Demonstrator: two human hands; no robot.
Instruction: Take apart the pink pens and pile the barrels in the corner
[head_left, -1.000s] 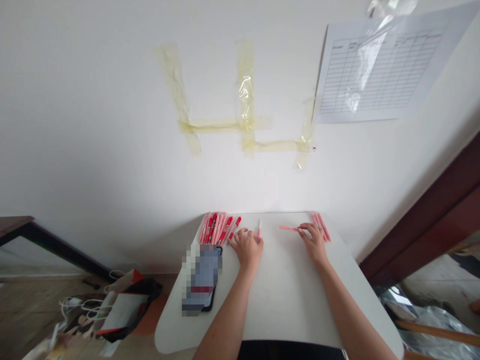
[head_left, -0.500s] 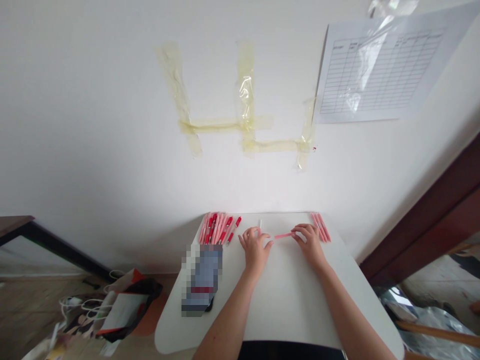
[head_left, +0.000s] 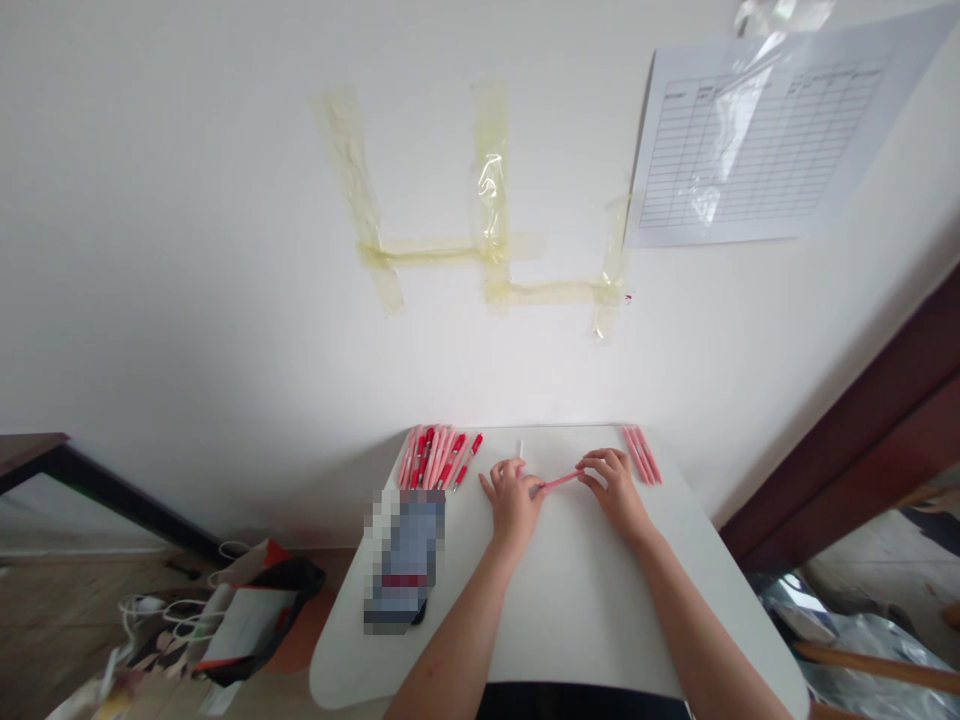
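Observation:
A slim pink pen-like tube (head_left: pixel 561 481) is held between my two hands, above the back part of the white table. Its right end is pinched by my right hand (head_left: pixel 611 485). My left hand (head_left: pixel 515 502) has thumb and finger closed on its left end, with the other fingers partly spread. Just behind my left hand a thin white stick (head_left: pixel 521 449) shows; its lower part is hidden by the fingers. To the right of my right hand lie several similar pink tubes (head_left: pixel 642 456), side by side.
The white table (head_left: pixel 585 620) stands against the wall. Red pens (head_left: pixel 470 457) and pink ones lie bunched at its back left. A blurred-out phone-like object (head_left: pixel 409 555) lies nearer on the left. Bags (head_left: pixel 255 610) sit on the floor at left, clear plastic (head_left: pixel 885 640) at right.
My left thumb and finger have closed on the left end of the pink tube. My right hand has moved slightly left with it, and the tube now tilts more.

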